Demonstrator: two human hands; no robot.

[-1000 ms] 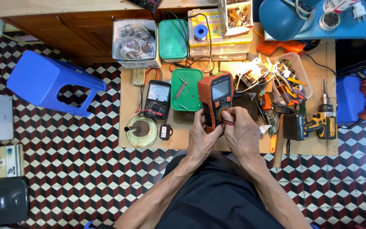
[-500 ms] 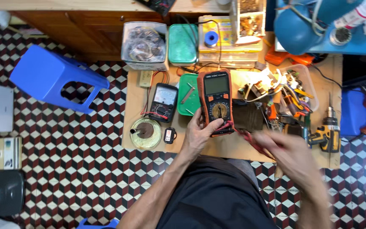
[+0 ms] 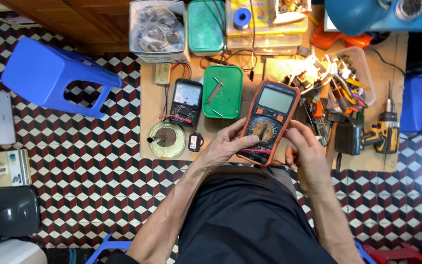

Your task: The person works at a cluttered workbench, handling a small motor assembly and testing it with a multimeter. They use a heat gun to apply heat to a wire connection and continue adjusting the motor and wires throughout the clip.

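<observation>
Wooden counter (image 3: 152, 102) w/ clutter: orange multimeter (image 3: 269, 120), long axis tilted, screen end up-right; left hand (image 3: 225, 146) grips it, right hand (image 3: 306, 156) fingers curled at its edge.

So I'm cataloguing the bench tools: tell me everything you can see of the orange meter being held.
The orange meter is a handheld digital multimeter: a dark body in an orange rubbery-looking sleeve, a grey blank screen on top, small orange buttons, and a round dial in the middle. It is tilted, screen end away from the person, above the wooden table. The left hand grips its lower left edge; the right hand touches its right side. Red leads run along its bottom.
</observation>
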